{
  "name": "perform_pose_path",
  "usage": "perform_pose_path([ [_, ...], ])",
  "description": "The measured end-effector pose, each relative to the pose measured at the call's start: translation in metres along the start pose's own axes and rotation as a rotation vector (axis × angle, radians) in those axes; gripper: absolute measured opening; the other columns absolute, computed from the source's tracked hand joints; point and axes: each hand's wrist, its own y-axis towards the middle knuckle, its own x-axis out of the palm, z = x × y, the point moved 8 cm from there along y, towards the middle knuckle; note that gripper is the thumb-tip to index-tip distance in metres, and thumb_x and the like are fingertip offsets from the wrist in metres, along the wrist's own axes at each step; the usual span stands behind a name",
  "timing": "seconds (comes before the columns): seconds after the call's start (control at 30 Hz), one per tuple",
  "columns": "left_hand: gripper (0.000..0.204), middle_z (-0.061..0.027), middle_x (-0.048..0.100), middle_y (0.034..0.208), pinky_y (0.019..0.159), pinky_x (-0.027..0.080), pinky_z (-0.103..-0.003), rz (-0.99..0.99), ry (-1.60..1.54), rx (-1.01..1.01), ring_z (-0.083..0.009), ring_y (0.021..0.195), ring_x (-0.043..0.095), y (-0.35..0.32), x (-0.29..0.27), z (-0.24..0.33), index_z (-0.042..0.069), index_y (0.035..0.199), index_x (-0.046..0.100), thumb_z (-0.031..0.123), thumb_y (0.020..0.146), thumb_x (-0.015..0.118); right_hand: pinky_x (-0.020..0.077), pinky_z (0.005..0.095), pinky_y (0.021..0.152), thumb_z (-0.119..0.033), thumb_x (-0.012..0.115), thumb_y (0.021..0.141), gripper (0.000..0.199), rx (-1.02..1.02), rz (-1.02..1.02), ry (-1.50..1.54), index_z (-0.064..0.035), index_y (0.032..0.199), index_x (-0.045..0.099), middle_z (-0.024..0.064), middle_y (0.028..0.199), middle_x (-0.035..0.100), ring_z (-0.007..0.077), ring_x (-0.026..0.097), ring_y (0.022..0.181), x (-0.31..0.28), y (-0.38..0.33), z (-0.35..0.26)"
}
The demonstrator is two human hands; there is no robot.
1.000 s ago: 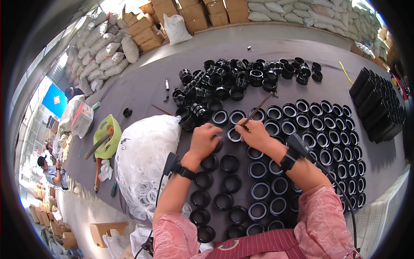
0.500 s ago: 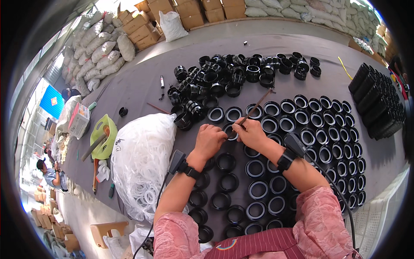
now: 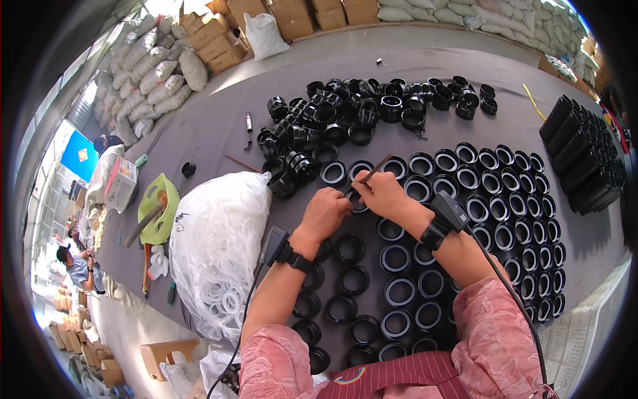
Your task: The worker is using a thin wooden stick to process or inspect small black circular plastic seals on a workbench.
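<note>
A person in pink patterned sleeves bends over a long grey-topped desk (image 3: 219,126) covered with round black plastic fittings. The left hand (image 3: 325,211) is curled over one black ring-shaped fitting (image 3: 356,199) at the near end of the laid-out rows, fingers pressing on its rim. The right hand (image 3: 380,191), touching the left across the same ring, pinches a thin brown stick (image 3: 374,170) whose lower tip meets the fitting while its upper end slants up and away. Both wrists carry black strapped devices with cables.

Neat rows of black rings (image 3: 465,219) fill the desk in front of and to the right of the hands; a loose heap of black fittings (image 3: 345,120) lies beyond them. Just left of the left forearm sits a clear plastic bag of white rings (image 3: 219,246). A stack of black trays (image 3: 585,159) stands at the far right edge.
</note>
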Motion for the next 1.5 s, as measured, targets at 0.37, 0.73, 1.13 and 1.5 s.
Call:
perform_pose_path([
  [0.37, 0.012, -0.0060, 0.068, 0.089, 0.082, 0.050, -0.039, 0.040, 0.055, 0.002, -0.0280, 0.090, 0.063, 0.001, -0.004, 0.002, 0.011, 0.082, 0.071, 0.012, 0.071, 0.076, 0.0542, 0.0291, 0.055, -0.017, 0.061, 0.093, 0.024, 0.223, 0.050, 0.351, 0.0057, 0.091, 0.066, 0.0132, 0.072, 0.069, 0.0207, 0.071, 0.059, -0.017, -0.004, 0.019],
  [0.73, 0.006, -0.0048, 0.067, 0.083, 0.079, 0.050, -0.039, 0.085, 0.072, -0.021, -0.0268, 0.085, 0.063, -0.002, -0.005, 0.003, 0.013, 0.078, 0.072, 0.013, 0.072, 0.073, 0.0540, 0.0303, 0.057, -0.017, 0.059, 0.092, 0.024, 0.202, -0.039, 0.211, 0.0052, 0.085, 0.065, 0.0121, 0.064, 0.066, 0.0189, 0.069, 0.056, -0.020, -0.018, 0.009],
  [1.13, 0.013, -0.0067, 0.065, 0.090, 0.083, 0.049, -0.040, 0.063, 0.060, -0.039, -0.0286, 0.093, 0.062, -0.002, -0.005, 0.006, 0.010, 0.085, 0.069, 0.009, 0.072, 0.075, 0.0514, 0.0479, 0.072, -0.022, 0.060, 0.091, 0.021, -0.155, -0.093, -0.108, -0.0028, 0.096, 0.067, 0.0230, 0.081, 0.067, 0.0436, 0.064, 0.080, -0.008, 0.012, -0.010],
  [1.5, 0.013, -0.0070, 0.065, 0.090, 0.082, 0.050, -0.039, 0.076, 0.059, -0.052, -0.0282, 0.092, 0.061, -0.002, 0.000, 0.004, 0.008, 0.085, 0.069, 0.008, 0.073, 0.073, 0.0531, 0.0496, 0.074, -0.018, 0.055, 0.090, 0.023, -0.072, -0.265, -0.331, 0.0003, 0.088, 0.068, 0.0242, 0.082, 0.067, 0.0437, 0.065, 0.080, 0.007, 0.005, -0.025],
])
